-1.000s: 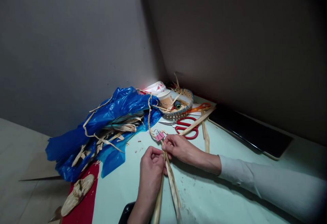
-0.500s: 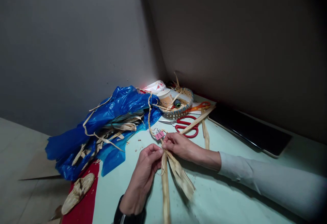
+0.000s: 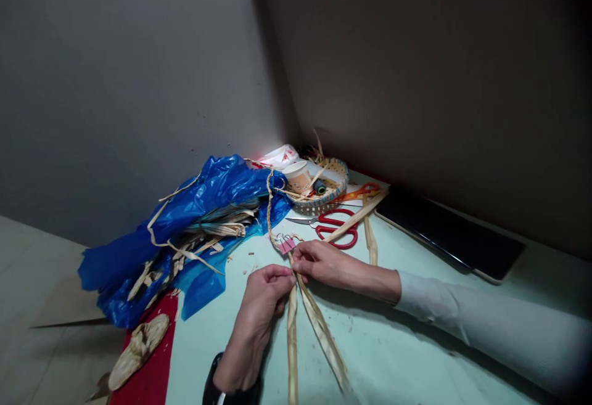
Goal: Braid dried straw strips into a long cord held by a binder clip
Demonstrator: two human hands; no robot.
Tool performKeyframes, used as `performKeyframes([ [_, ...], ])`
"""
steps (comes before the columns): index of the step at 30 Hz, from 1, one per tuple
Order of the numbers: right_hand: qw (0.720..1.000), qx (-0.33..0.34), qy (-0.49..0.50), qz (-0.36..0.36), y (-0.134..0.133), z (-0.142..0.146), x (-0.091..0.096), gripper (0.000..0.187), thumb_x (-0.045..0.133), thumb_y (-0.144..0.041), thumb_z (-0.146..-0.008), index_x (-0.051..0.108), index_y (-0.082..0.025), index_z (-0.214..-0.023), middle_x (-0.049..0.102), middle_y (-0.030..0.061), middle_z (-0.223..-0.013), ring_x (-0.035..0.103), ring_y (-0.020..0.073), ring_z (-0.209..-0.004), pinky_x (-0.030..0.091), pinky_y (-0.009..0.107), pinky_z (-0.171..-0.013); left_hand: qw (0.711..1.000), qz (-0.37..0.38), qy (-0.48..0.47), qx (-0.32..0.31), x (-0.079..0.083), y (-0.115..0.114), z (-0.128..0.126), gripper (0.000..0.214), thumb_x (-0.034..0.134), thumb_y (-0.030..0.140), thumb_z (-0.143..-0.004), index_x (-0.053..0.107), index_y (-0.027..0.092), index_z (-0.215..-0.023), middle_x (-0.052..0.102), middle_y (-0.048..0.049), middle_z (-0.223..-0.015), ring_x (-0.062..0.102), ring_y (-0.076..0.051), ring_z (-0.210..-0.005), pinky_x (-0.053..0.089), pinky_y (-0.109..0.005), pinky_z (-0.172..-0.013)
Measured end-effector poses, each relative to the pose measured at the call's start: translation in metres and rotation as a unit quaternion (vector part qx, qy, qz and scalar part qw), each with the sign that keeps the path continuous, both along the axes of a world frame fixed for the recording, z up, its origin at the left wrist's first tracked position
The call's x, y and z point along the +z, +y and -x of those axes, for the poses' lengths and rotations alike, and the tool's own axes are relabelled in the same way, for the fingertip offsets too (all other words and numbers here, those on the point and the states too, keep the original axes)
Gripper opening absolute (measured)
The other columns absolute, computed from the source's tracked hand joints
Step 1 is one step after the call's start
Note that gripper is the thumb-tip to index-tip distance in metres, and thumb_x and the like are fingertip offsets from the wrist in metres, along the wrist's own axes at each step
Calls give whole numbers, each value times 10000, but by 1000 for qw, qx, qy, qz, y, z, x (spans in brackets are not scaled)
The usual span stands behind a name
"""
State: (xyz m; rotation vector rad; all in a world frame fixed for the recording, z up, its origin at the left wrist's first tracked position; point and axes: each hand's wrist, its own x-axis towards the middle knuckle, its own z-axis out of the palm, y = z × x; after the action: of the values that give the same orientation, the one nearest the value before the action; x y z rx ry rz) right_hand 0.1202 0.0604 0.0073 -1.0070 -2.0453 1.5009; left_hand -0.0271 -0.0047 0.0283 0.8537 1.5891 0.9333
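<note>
My left hand [image 3: 266, 294] pinches a pale, dry plant-fibre strip [image 3: 292, 343] that hangs down toward the front of the table. From the right, my right hand [image 3: 317, 262] pinches a second strip [image 3: 324, 331], which slants down to the right. The two hands nearly meet where the strips join, just below a pink binder clip [image 3: 287, 245]. Above the clip, a thin braided cord [image 3: 269, 201] of the same fibre runs up toward the blue bag. My fingers hide the exact crossing of the strips.
A blue plastic bag [image 3: 217, 177] with dry strips lies left. Behind the hands are red-handled scissors [image 3: 340, 229], orange scissors [image 3: 358, 193], and a woven basket [image 3: 340, 192] beside a paper cup [image 3: 298, 177]. A black tablet-like slab [image 3: 448, 232] lies right. A fibre sole shape [image 3: 139, 352] rests on red cloth.
The right strip was wide and spread out; now it is narrow and folded together, stretching lower right. The left strip's lower end has shifted slightly left. Both hands stay near the clip.
</note>
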Motion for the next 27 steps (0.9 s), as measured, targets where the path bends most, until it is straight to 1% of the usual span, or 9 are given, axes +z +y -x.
performKeyframes([
  [3, 999, -16, -38, -34, 0, -1, 8, 84, 563, -194, -751, 544, -166, -674, 553, -10, -608, 460, 125, -576, 278, 232, -517, 995, -36, 88, 32, -4, 2, -4, 109, 675, 174, -534, 590, 152, -599, 502, 53, -462, 357, -64, -411, 237, -201, -436],
  [6, 995, -42, -63, -66, -2, -1, 16, 102, 567, -170, -724, 518, -171, -634, 500, -23, -566, 408, 120, -554, 240, 248, -520, 980, -76, 176, 53, -5, 3, -11, 114, 618, 96, -526, 541, 178, -540, 507, 50, -480, 414, -94, -474, 282, -215, -497],
  [10, 992, -66, -63, -85, -5, 0, 16, 77, 561, -150, -696, 525, -172, -631, 543, -13, -593, 448, 128, -580, 249, 248, -528, 959, -104, 257, 61, -2, -1, -20, 140, 577, 79, -579, 511, 203, -568, 494, 55, -495, 428, -121, -506, 302, -235, -530],
  [13, 995, -63, -43, -58, -5, 0, 11, 46, 556, -164, -714, 580, -166, -674, 614, -4, -602, 525, 135, -588, 300, 231, -530, 953, -110, 276, 54, 1, -6, -24, 104, 581, 134, -642, 514, 205, -606, 498, 50, -509, 445, -129, -509, 316, -238, -529],
  [15, 997, -57, -27, -34, -4, 0, 9, 76, 548, -184, -738, 619, -165, -720, 655, -2, -610, 573, 139, -596, 336, 218, -533, 962, -107, 247, 41, 2, -8, -23, 80, 598, 207, -680, 529, 195, -642, 528, 37, -532, 461, -128, -507, 327, -234, -515],
  [19, 998, -54, -15, -14, -6, -1, 11, 83, 562, -171, -711, 642, -164, -732, 668, -3, -588, 598, 149, -583, 363, 214, -527, 986, -98, 132, 40, 0, -9, -19, 240, 676, 306, -656, 532, 179, -800, 538, 50, -542, 493, -125, -492, 343, -217, -492],
  [21, 999, -42, 5, 11, -8, -2, 13, 94, 535, -140, -704, 625, -163, -718, 634, -16, -530, 595, 145, -545, 391, 217, -546, 985, -113, 122, 55, -1, -10, -19, 315, 682, 318, -667, 487, 202, -886, 529, 75, -531, 526, -138, -481, 360, -218, -490],
  [24, 996, -13, 59, 64, -10, -1, 13, 123, 488, -127, -725, 605, -160, -707, 603, -25, -516, 597, 136, -537, 427, 220, -577, 973, -143, 170, 62, 0, -14, -23, 273, 637, 302, -738, 431, 240, -906, 561, 77, -543, 577, -159, -496, 389, -232, -517],
  [27, 986, 5, 109, 126, -10, 0, 10, 100, 511, -157, -732, 604, -153, -696, 583, -25, -529, 565, 119, -535, 405, 204, -545, 949, -155, 269, 50, 3, -19, -30, 164, 572, 271, -802, 425, 250, -874, 600, 54, -561, 599, -180, -536, 402, -258, -569],
])
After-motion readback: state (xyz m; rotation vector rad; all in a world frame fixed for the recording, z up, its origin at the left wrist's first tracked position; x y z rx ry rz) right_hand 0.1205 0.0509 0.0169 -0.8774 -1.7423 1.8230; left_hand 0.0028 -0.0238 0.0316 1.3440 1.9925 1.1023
